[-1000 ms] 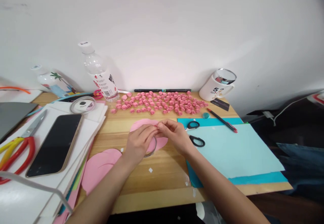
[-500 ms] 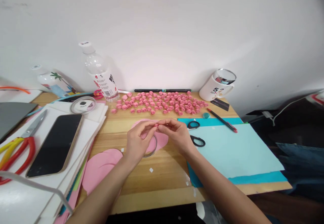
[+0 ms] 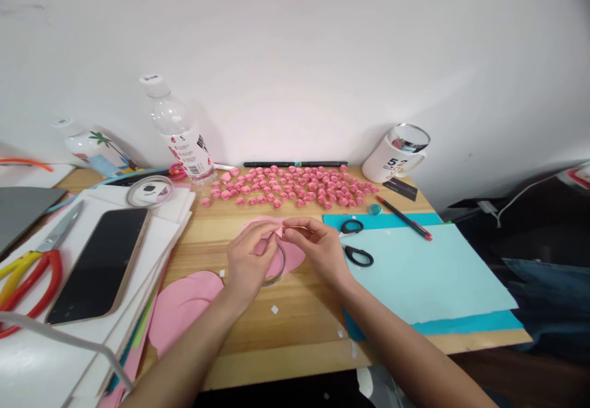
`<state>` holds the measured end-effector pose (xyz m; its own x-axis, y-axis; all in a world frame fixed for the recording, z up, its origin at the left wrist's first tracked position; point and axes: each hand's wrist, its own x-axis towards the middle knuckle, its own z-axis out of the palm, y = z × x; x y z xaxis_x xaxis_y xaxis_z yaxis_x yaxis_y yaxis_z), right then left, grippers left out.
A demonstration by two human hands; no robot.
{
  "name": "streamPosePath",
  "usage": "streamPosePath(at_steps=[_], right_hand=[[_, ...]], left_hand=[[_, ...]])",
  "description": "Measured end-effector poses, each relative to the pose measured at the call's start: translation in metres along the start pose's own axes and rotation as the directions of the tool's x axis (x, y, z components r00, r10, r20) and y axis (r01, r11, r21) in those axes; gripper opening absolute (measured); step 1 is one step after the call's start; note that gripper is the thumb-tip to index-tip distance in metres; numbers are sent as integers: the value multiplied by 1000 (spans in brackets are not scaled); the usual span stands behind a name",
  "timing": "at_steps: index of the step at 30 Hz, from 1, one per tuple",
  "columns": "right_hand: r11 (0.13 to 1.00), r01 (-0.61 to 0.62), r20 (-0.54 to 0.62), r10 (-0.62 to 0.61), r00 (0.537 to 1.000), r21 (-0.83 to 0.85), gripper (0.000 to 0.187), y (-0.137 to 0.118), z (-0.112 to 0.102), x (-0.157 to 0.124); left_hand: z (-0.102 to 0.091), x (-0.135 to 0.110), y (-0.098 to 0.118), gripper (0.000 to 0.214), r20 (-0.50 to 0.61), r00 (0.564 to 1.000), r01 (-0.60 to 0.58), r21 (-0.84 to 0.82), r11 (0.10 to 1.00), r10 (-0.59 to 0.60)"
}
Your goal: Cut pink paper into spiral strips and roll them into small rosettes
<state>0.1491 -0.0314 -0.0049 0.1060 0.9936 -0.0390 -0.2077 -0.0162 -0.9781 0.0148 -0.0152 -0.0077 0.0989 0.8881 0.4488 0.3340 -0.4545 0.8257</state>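
Over pink paper | hands, left and right, pinching pink piece | bottle capped | mug contents unclear

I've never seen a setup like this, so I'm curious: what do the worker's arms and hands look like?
Human ones: the left hand and right hand show no gloves or visible rings. Both forearms are bare, without sleeves, watch or bracelet in view.
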Motion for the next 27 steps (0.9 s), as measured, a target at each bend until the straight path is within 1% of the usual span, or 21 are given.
streamPosePath(at_steps=[1,3,9,13,16,19,21,24,27], right_hand=[[997,-58,8,58,998,44,17,0,-1,1],[989,-110,28,107,994,101,21,1,-2,2],[981,-133,58,126,990,143,23,6,-3,2],[986,-124,73,117,990,112,22,3,-3,2],[987,-110,84,101,991,113,22,2,-2,1],[970,-166,106,149,983,176,23,3,-1,2],[936,-236,101,217,971,259,21,4,-2,4],[861,-333,103,319,942,383,20,4,-3,7],[821,-378,133,357,925,428,20,4,-4,8]], left_hand=[[0,0,1,16,-1,1000,-20,10,1000,20],[0,1,2,16,4,999,-53,19,998,53],[0,3,2,15,34,994,-103,-4,995,104],[-2,3,3,11,-9,992,-125,25,992,125],[-1,2,3,10,-19,996,-87,25,996,87],[0,1,1,11,28,1000,-4,-31,1000,5],[2,1,0,15,47,998,45,-83,996,-42],[2,0,0,19,43,996,79,-123,989,-74],[2,1,1,16,48,996,85,-121,989,-80]])
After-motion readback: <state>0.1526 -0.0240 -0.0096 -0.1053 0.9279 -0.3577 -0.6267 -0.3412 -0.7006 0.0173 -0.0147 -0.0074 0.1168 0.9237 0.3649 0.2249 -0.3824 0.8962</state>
